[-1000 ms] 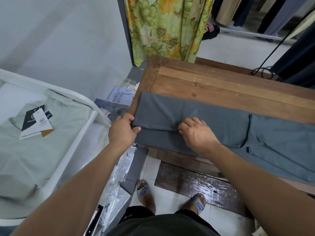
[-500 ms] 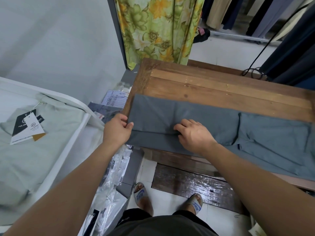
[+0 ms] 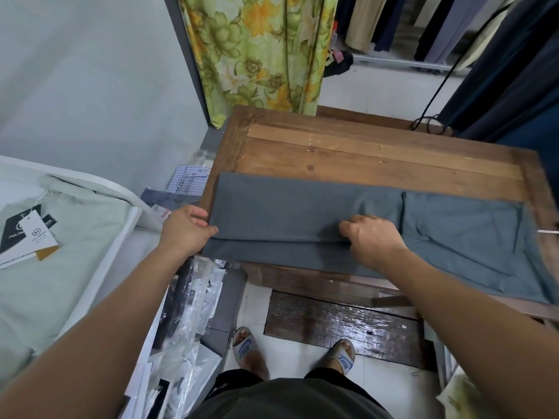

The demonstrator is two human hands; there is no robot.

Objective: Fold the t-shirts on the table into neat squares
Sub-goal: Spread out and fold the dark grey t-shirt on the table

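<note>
Folded lengthwise across brown wooden worktop (image 3: 363, 152), grey fabric t-shirt (image 3: 287, 207), left-end edge pinched by left hand (image 3: 184, 231) fingers, mid-strip fold gripped by curled right hand (image 3: 373, 241) fingers; likely soft, light, slump-prone, best held at edges and corners.

Grey wall (image 3: 90, 86) at left; floral curtain (image 3: 257, 49) behind a wooden table (image 3: 363, 158); white tiled floor (image 3: 378, 86); clothes (image 3: 363, 19) on a rail (image 3: 393, 60) at rear.

Head-worn camera, forward and downward
</note>
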